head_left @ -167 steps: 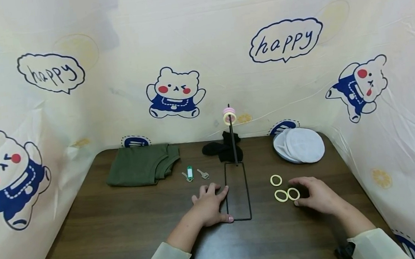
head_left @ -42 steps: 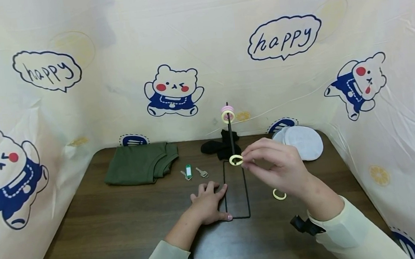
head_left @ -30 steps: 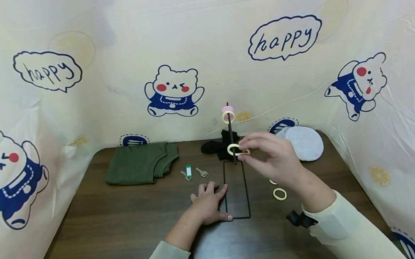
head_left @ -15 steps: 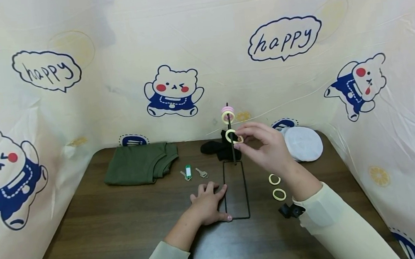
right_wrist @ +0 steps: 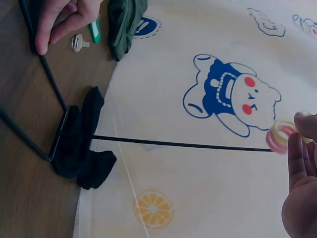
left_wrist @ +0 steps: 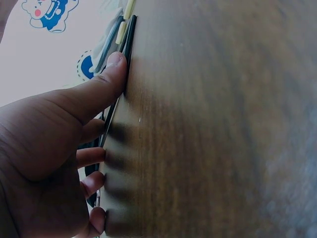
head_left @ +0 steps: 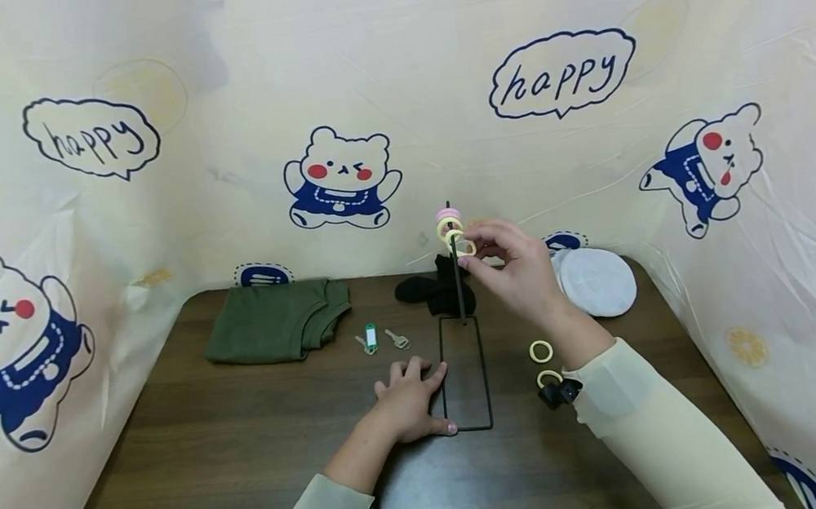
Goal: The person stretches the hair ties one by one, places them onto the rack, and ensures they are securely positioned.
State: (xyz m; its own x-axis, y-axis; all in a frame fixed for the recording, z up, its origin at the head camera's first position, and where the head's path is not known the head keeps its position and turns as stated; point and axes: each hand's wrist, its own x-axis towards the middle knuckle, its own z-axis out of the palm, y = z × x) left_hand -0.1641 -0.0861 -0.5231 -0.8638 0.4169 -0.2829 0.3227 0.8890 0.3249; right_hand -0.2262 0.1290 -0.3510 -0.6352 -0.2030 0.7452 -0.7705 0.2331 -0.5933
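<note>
My right hand (head_left: 524,276) pinches a pale yellow ring (head_left: 467,254) between thumb and fingertips, up near the top of a black wire stand. The stand's thin upright (head_left: 460,294) rises from a flat rectangular wire base (head_left: 487,378). Pink rings (head_left: 448,213) and a yellow ring (head_left: 440,232) hang at the top, and the held ring overlaps that yellow one in the head view. With fingers spread, my left hand (head_left: 408,406) rests on the table, its thumb (left_wrist: 116,62) and forefinger touching the base's left side. Two yellow rings (head_left: 541,361) lie at right, the nearer partly hidden by my wrist strap.
Folded dark green cloth (head_left: 275,325) lies at the back left. In front of it are a green-tagged key (head_left: 371,338) and a loose key (head_left: 398,340). Black socks (head_left: 422,289) sit behind the stand, and white round pads (head_left: 595,281) at the back right. Patterned fabric surrounds the table.
My right hand has picked up a yellow ring from the table's right side and carried it to the stand, then up toward the top. My left hand has stayed on the base.
</note>
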